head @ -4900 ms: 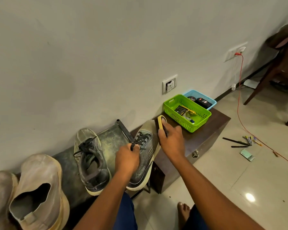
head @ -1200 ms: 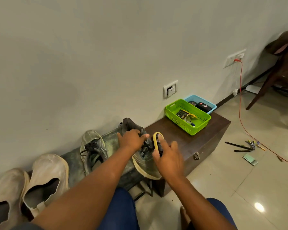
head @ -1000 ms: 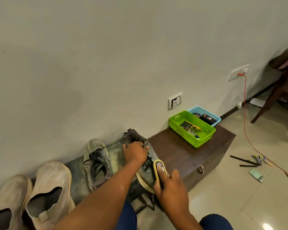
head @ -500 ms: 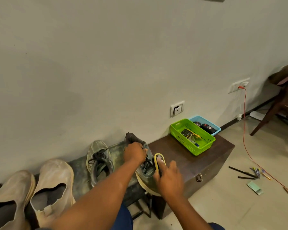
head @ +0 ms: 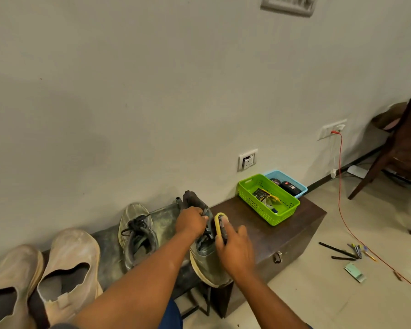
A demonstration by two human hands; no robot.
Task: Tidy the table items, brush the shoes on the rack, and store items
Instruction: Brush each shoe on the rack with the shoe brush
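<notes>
My left hand (head: 190,222) grips a grey sneaker (head: 207,260) by its tongue and laces, holding it tilted over the right end of the rack (head: 107,238). My right hand (head: 234,250) holds a yellow-edged shoe brush (head: 220,225) pressed against the sneaker's upper. The sneaker's pale toe points toward me. Its mate, a second grey sneaker (head: 137,233), lies on the rack just left of my left arm.
Two beige slip-on shoes (head: 67,262) sit at the rack's left end. A dark wooden chest (head: 292,229) stands right of the rack with a green basket (head: 267,201) and a blue basket (head: 294,184) on it. Pens (head: 339,251), a card and a red cable (head: 342,210) lie on the floor. A chair (head: 401,150) stands far right.
The sneaker was turned from lying toe-away to heel-up with the toe toward me. My right hand has kept moving the brush up and down its upper. The view tilted upward.
</notes>
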